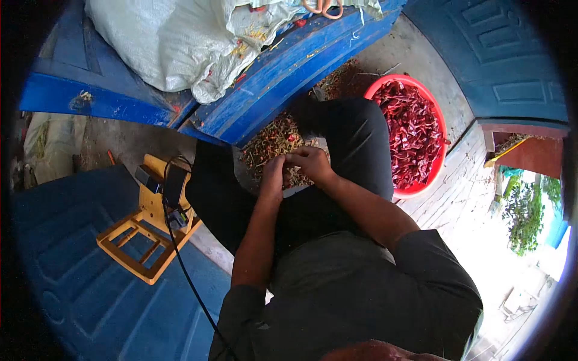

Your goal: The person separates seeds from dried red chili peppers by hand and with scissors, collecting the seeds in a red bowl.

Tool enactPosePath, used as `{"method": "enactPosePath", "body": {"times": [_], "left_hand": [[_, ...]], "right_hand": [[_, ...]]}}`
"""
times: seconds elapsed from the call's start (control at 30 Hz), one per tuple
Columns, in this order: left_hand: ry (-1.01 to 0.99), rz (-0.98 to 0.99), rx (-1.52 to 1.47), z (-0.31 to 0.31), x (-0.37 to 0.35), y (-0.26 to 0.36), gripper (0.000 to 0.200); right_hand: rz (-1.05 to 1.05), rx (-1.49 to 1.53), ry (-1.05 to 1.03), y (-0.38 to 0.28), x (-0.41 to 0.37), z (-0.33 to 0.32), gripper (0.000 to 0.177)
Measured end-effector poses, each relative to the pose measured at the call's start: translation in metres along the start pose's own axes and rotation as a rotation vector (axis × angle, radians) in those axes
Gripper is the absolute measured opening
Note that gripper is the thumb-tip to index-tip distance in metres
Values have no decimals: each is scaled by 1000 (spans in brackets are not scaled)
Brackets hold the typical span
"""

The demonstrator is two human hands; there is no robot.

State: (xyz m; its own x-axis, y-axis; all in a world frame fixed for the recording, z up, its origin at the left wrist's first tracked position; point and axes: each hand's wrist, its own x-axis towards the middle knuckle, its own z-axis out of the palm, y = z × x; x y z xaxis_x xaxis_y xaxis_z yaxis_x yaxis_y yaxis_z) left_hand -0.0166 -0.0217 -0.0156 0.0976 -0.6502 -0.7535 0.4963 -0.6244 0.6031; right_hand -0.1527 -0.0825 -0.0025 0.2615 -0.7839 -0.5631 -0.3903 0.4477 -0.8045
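My left hand (274, 176) and my right hand (312, 162) meet between my knees, their fingers pinched together at the tips. Whatever they hold is too small or too hidden to make out. Below and beyond them lies a heap of dried chili stems and bits (271, 144), with a few red pieces among the brownish ones. To the right of my knee, a red basin (444, 129) holds many dark red dried chilies (412, 132).
A blue table (265, 90) carries a white woven sack (162, 42) and pink-handled scissors (328, 9). At left, a wooden stand (144, 216) with a small device and black cable (192, 286) rests by a blue panel (78, 253). A blue door (506, 54) stands at upper right.
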Motion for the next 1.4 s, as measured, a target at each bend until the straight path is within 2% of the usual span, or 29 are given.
{"method": "enactPosePath", "body": {"times": [0.07,0.2,0.23,0.27,0.33,0.37,0.5,0.57,0.7,0.77,0.8,0.87,0.93,1.0,1.03,1.1,1.23,1.3,1.4], "left_hand": [[34,-12,-22,4,-9,7,28],[-11,40,-32,5,-10,8,27],[-19,29,-23,9,-16,16,24],[-26,15,-13,12,-19,19,22],[-35,59,-54,7,-9,9,22],[-40,98,-92,3,-4,2,21],[-33,46,-107,0,-7,5,19],[-41,91,-124,0,-7,6,19],[-23,83,-140,6,-15,7,17],[-20,78,-167,4,-10,3,15],[-27,84,-166,4,-10,4,15],[-69,61,-168,4,-9,4,15],[-92,66,-151,7,-10,9,16],[-108,54,-129,9,-16,13,16],[-98,41,-124,13,-20,19,17],[-89,31,-89,17,-20,24,18],[-113,12,-104,18,-21,26,13],[-187,33,-144,20,-23,29,13],[-214,77,-162,17,-20,26,14]], "right_hand": [[84,117,-41,1,2,0,26],[-20,105,61,0,-2,6,22],[-219,-2,129,6,3,9,19],[-223,-4,133,13,4,9,19],[-584,-298,231,-5,-6,8,16],[-489,-218,189,-12,-9,10,16],[-582,-190,92,-4,1,5,16],[-365,93,12,-9,-4,4,16],[-290,-9,26,-14,-6,-2,13],[-482,-244,19,-19,-6,-6,15],[-488,-247,25,-19,-6,-6,15],[-349,-116,42,-18,-6,-4,14],[-377,-156,50,-21,-4,-5,20],[-143,-97,17,-24,-3,-10,18],[-128,-92,14,-18,0,-11,18],[-78,299,-50,-4,8,-8,22],[116,479,-89,-4,12,-11,21],[144,725,-113,-11,7,-12,21],[96,602,-122,-8,12,-13,20]]}}
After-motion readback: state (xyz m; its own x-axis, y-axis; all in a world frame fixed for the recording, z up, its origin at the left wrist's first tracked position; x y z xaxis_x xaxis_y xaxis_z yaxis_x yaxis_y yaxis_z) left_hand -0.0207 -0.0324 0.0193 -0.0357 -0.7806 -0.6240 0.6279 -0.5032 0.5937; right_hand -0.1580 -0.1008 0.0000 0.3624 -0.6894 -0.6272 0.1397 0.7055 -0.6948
